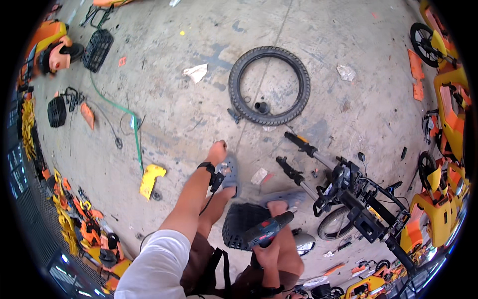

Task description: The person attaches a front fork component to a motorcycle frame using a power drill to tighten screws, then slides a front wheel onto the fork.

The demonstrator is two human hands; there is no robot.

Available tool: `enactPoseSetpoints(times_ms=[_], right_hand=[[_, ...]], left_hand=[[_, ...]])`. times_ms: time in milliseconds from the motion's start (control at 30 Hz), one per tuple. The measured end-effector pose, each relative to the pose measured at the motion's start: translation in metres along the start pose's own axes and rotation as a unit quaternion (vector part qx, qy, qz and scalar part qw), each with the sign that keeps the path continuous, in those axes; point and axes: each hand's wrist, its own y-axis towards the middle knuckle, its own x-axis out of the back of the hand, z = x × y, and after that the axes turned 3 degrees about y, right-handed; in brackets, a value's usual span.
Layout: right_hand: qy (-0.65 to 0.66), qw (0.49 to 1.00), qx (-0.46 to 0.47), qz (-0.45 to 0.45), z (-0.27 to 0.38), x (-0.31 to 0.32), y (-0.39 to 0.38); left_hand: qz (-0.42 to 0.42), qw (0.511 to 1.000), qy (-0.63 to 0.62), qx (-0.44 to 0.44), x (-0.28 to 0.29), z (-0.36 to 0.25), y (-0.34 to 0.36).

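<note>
My left hand (217, 151) is closed in front of me above a grey clog (229, 170), with a dark strap and device on its wrist; what it holds, if anything, I cannot make out. My right hand (265, 253) grips a dark power drill (265, 229) over my right leg. Beside the drill, between my legs, lies a black plastic basket (234, 226). A partly dismantled bike frame (358, 209) with fork tubes lies to my right, and a tire (294, 109) rests on the concrete floor ahead of me.
Yellow and orange vehicle bodies (448, 114) line the right, with more parts (82, 219) along the left. Black baskets (97, 50), a green strap (137, 144), a yellow panel (149, 180) and scraps (194, 72) are scattered on the floor (174, 104).
</note>
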Motion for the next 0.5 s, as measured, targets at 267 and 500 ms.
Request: enactPoseSetpoints(times_ms=[267,500], right_hand=[[-0.088,0.992,-0.020,-0.084,0.023,-0.030,0.062],[-0.152,0.983,-0.055,-0.086,0.024,0.016,0.064]], left_hand=[[0.420,0.892,-0.137,-0.095,0.067,-0.194,-0.091],[0.339,0.936,0.006,-0.096,0.058,-0.281,-0.182]])
